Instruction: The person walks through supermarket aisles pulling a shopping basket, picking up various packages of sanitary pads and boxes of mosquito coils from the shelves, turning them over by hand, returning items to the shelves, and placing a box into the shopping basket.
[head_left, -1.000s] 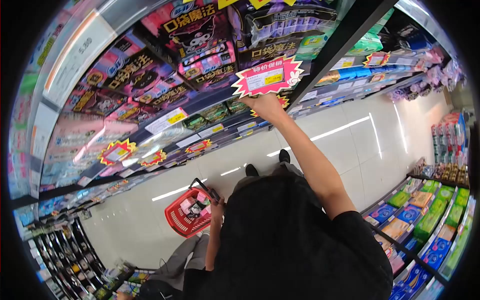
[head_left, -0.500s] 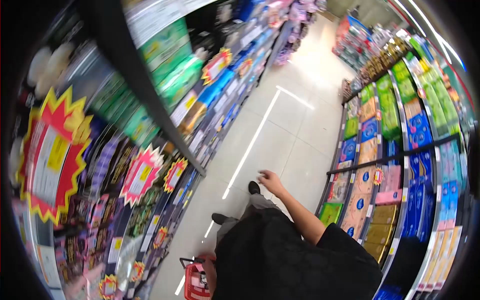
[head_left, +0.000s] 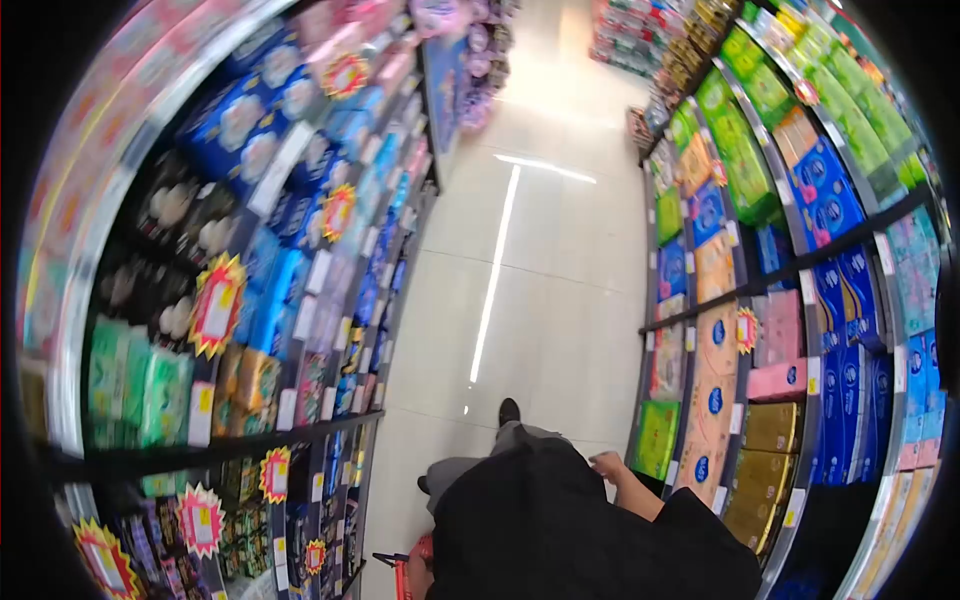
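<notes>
My right hand (head_left: 608, 466) hangs low in front of my body, close to the right-hand shelves, with its fingers loosely curled and partly hidden by my arm and shirt. At the bottom, beside my black shirt, part of my left forearm and hand (head_left: 421, 562) shows next to a red shopping basket (head_left: 402, 578). The basket's dark handle juts out to the left, and the fingers there are hidden. My shoe (head_left: 510, 411) stands on the pale tiled floor (head_left: 540, 330).
Left shelves hold blue packs (head_left: 235, 125), green packs (head_left: 165, 395) and starburst price signs (head_left: 215, 305). Right shelves carry green (head_left: 738, 150), orange (head_left: 713, 400), gold (head_left: 765, 470) and blue tissue packs (head_left: 850, 410). More stacked goods (head_left: 640, 35) stand at the aisle's far end.
My right hand has left the price sign on the left shelf and dropped to my side. The view has turned along the aisle, and the basket now sits mostly out of frame.
</notes>
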